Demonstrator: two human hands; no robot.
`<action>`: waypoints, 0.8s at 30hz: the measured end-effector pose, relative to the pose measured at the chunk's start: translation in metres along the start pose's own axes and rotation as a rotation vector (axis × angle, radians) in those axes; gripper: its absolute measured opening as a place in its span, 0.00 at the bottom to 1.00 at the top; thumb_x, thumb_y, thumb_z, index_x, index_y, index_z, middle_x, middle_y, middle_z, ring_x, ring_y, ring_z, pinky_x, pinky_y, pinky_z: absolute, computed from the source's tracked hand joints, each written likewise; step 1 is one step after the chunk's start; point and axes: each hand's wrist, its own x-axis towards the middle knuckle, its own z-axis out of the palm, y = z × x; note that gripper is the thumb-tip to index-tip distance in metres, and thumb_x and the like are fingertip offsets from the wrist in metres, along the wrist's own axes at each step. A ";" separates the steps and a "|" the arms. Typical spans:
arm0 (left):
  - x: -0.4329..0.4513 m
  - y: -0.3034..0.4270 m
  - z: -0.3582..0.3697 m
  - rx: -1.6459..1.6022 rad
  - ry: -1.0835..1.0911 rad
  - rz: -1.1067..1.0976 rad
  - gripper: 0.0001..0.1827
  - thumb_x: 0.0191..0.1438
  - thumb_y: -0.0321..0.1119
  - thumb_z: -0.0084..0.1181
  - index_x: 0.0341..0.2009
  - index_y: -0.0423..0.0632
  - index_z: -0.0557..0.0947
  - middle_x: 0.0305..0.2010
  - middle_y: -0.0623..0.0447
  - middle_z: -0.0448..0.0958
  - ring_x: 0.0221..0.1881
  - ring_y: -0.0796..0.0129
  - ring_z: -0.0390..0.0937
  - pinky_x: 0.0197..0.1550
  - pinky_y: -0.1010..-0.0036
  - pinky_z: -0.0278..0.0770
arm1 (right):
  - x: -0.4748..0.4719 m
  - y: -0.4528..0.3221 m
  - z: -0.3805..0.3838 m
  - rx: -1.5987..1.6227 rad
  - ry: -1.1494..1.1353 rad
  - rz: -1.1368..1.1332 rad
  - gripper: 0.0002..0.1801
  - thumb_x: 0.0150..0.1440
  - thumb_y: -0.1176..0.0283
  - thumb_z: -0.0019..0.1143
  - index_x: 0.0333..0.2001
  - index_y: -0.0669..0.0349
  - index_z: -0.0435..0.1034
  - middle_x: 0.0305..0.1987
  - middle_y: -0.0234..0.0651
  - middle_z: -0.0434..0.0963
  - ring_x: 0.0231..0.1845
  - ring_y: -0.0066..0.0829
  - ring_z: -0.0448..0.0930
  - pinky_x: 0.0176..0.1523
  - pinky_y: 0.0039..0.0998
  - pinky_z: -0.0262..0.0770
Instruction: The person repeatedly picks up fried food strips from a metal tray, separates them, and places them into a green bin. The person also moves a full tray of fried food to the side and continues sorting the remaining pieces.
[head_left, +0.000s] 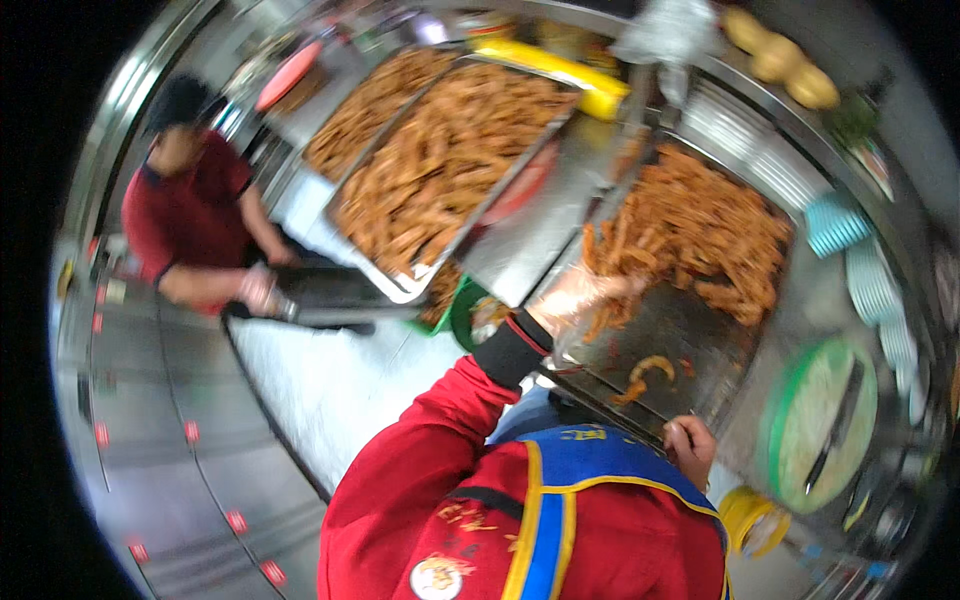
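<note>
My left hand, in a clear plastic glove, is closed around some long reddish-brown food pieces. It is over the left side of a metal tray. More of the same food is heaped in the far part of that tray, and its near part shows bare dark metal with a curved piece on it. By the near right corner of the tray is my right hand, bare, its fingers curled. Whether it grips the rim is hidden.
At left, a co-worker in a dark red shirt holds a dark metal tray. Two food-filled trays stand ahead. A knife lies on a round green-rimmed board at right, near stacked plates. A green bin is left of my arm.
</note>
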 end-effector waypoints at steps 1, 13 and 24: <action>-0.018 0.011 -0.014 0.023 -0.032 -0.037 0.18 0.49 0.29 0.61 0.46 0.42 0.74 0.42 0.55 0.75 0.43 0.71 0.71 0.48 0.73 0.69 | 0.003 -0.002 0.004 0.015 -0.017 -0.010 0.06 0.57 0.72 0.50 0.30 0.62 0.70 0.20 0.25 0.69 0.17 0.12 0.64 0.21 0.16 0.59; -0.279 -0.011 -0.169 -0.266 0.947 0.097 0.20 0.49 0.27 0.59 0.48 0.42 0.72 0.40 0.51 0.75 0.42 0.64 0.75 0.46 0.68 0.75 | 0.038 -0.025 0.067 -0.097 -0.307 0.027 0.06 0.59 0.74 0.48 0.30 0.64 0.68 0.18 0.24 0.68 0.17 0.09 0.61 0.21 0.15 0.55; -0.244 -0.087 -0.377 -0.279 0.943 0.066 0.07 0.51 0.36 0.53 0.33 0.48 0.75 0.26 0.56 0.74 0.26 0.70 0.72 0.30 0.76 0.72 | 0.034 -0.035 0.111 -0.203 -0.274 0.030 0.07 0.60 0.74 0.48 0.30 0.65 0.68 0.19 0.28 0.69 0.18 0.13 0.63 0.23 0.18 0.59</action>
